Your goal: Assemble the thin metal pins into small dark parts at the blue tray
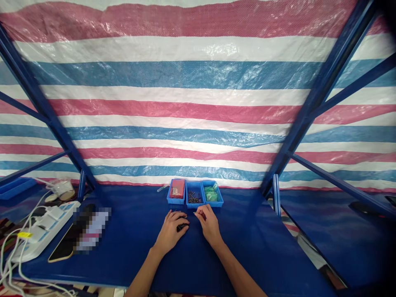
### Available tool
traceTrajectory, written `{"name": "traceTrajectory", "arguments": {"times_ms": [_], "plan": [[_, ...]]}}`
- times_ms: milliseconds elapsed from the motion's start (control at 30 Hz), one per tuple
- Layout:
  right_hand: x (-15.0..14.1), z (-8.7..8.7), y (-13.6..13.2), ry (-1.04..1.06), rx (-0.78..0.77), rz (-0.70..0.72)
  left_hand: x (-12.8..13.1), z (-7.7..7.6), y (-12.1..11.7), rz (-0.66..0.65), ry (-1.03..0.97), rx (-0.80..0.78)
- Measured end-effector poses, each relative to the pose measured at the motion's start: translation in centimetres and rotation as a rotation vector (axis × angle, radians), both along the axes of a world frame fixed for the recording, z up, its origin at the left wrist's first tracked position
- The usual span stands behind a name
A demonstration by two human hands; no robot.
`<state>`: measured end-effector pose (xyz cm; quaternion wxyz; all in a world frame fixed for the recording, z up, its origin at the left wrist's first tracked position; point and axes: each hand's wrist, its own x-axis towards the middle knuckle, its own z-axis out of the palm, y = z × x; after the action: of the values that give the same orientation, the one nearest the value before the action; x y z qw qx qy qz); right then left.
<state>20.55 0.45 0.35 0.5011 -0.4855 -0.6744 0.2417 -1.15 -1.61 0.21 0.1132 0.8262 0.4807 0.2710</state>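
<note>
Black item (182, 227) held in left hand (172, 230), tiny piece (195, 213) fingertip-pinched in right hand (208, 222); both should be steadied lightly.

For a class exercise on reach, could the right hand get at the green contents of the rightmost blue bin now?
Probably yes: the right hand is close in front, and the blue bin is open above its green contents; the fingertips, though, seem to pinch something small.

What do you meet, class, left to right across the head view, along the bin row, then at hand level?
First: blue bin of red items, blue bin of dark metal pieces, blue bin of green items. Then: white power strip, smartphone, left hand, right hand.
</note>
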Motion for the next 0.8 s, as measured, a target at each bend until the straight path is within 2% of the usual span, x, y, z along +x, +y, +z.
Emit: {"name": "traceTrajectory", "arguments": {"times_ms": [133,367,500,633,800], "plan": [[0.1,0.0,0.1,0.049,-0.013,0.018,0.0,0.0,0.0,-0.008,0.003,0.013],[0.2,-0.7,0.3,0.202,-0.226,0.036,0.0,0.3,0.0,-0.013,0.002,0.01],[0.1,-0.9,0.3,0.226,-0.213,0.023,0.0,0.3,0.0,-0.009,0.001,0.005],[0.2,-0.8,0.3,0.166,-0.161,-0.009,0.0,0.0,0.0,-0.011,-0.004,0.009],[0.2,-1.0,0.4,0.104,-0.103,0.021,-0.1,-0.3,0.1,-0.012,-0.011,0.0]]}}
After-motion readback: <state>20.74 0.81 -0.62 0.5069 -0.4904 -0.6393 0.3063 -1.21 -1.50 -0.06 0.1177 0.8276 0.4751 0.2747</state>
